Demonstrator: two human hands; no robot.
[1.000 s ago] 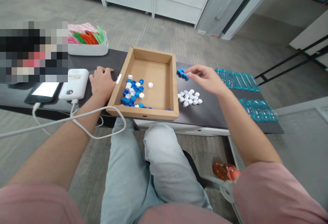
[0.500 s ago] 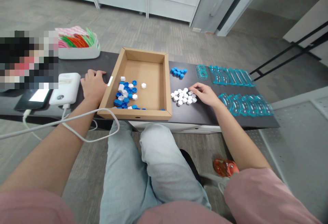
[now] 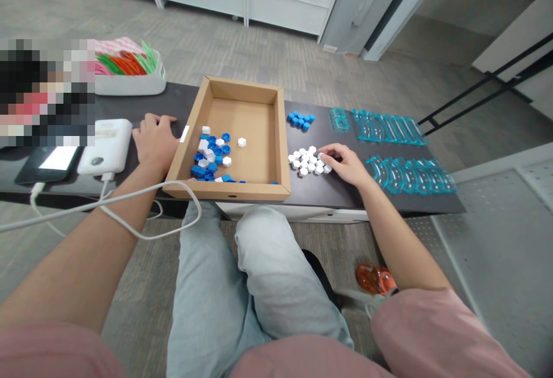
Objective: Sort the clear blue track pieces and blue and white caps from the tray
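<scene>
My left hand (image 3: 154, 140) lies on the dark table beside the cardboard box (image 3: 283, 136), its fingers spread and holding nothing. At the right edge of a flat cluster of white hexagonal blocks (image 3: 304, 164) is my right hand (image 3: 343, 163). Its thumb and forefinger close around one white block at that edge; the fingers partly cover it. Behind this cluster sits a smaller group of blue hexagonal blocks (image 3: 299, 120). Inside the box, blue and white hexagonal pieces (image 3: 211, 156) lie jumbled at the near left, and a single white block (image 3: 242, 142) lies apart.
Rows of clear teal plastic pieces (image 3: 389, 127) lie on the right, with more teal pieces (image 3: 410, 176) in front. On the left are a white power bank (image 3: 105, 146), a cable (image 3: 142, 192) crossing my left forearm, and a white basket (image 3: 129, 85) of colourful strips.
My right hand stays at the right edge of the white cluster, its fingers shifting slightly around the block there. The left hand rests in the same place. The camera view has moved a little.
</scene>
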